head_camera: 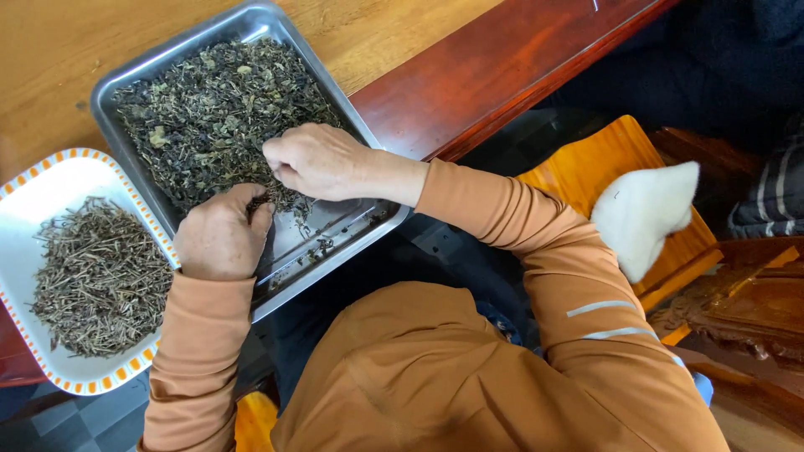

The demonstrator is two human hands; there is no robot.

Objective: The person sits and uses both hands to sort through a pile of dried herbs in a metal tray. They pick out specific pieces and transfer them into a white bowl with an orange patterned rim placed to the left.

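A rectangular shiny steel tray (126, 79) is set at an angle on the light wooden worktop (59, 50), with its near corner hanging out past the dark red polished worktop edge (502, 71) over the person's lap. Most of the tray is covered by a heap of dark green dried leaves (209, 113), piled toward the far end; only the near corner is bare metal, with a few crumbs scattered on it. The left hand (219, 236) is rested at the tray's near rim, fingers curled together on a small pinch of the leaves. The right hand (314, 159) is laid on the heap's near edge, fingertips closed, though what's pinched can't be made out. Just left of the tray, rims about touching, a white oval plate with an orange-dashed border (33, 180) is sat, loaded with a pile of thin brown dried stems (96, 276). Not much free room is left between plate and tray; open worktop is seen only beyond them.
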